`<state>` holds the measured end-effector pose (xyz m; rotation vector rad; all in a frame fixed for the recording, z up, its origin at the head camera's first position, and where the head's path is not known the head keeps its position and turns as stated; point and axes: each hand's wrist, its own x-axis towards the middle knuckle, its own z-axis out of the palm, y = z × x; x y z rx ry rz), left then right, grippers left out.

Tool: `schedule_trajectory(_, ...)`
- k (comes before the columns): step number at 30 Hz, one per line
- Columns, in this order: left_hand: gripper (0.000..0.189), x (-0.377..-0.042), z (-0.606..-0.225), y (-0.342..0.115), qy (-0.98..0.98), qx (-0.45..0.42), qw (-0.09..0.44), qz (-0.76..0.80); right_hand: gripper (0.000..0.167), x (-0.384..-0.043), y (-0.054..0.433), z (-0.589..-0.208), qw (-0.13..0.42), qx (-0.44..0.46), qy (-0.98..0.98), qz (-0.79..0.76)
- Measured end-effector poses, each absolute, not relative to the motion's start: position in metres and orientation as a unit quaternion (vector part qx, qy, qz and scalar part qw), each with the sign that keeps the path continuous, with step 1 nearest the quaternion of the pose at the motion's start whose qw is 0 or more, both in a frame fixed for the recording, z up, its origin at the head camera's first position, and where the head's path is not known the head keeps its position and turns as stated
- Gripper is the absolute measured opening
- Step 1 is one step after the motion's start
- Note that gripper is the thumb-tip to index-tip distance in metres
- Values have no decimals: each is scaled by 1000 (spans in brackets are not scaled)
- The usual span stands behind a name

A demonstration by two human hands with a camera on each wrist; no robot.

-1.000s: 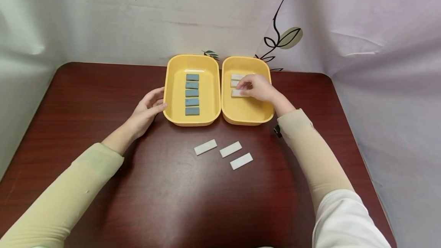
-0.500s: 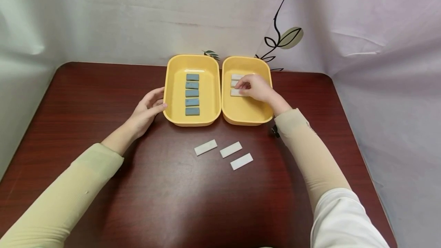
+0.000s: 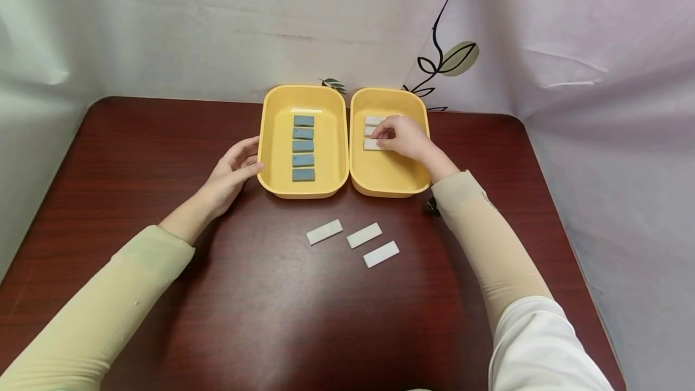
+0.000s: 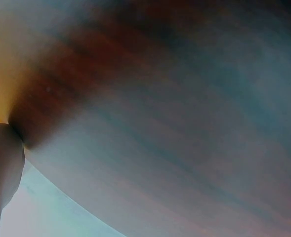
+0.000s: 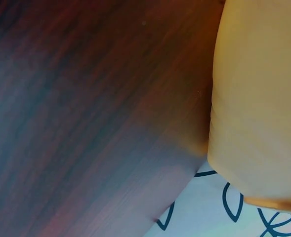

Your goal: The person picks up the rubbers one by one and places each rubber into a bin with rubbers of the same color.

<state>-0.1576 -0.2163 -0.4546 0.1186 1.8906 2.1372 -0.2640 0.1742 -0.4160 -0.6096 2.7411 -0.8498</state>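
Note:
Two yellow trays stand side by side on the dark red table. My left hand [image 3: 230, 177] touches the outer left side of the left tray [image 3: 331, 181], thumb near the rim; its fingertips are partly hidden by the wall. In the left wrist view a fingertip [image 4: 4, 163] meets a yellow edge. Inside the right tray [image 3: 388, 181], my right hand [image 3: 406, 137] pinches a white rectangular tile [image 3: 371, 145] lying below two other white tiles [image 3: 373, 120]. The hand covers part of these tiles. Several blue-grey tiles [image 3: 303, 146] form a column in the left tray.
Three white tiles lie slanted in front of the trays: a left one [image 3: 324, 232], a middle one [image 3: 364, 235] and a right one [image 3: 381, 254]. A white curtain [image 3: 347, 23] with leaf prints hangs behind the table [image 3: 260, 306].
The right hand and its white tile have shifted very slightly left inside the right tray. The left hand and the loose tiles have not visibly moved.

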Motion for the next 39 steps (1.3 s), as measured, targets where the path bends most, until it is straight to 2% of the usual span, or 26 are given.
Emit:
schedule_trajectory(17,57,-159,-456,-215,652,41,139,744,14,-263,173,-413,100,-180,937,-283)
schedule_trajectory(25,58,-158,-453,-216,653,45,141,742,24,-264,172,-412,106,-192,940,-261)
schedule_trajectory(39,58,-158,-455,-216,649,45,137,747,22,-263,171,-413,110,-200,943,-243)
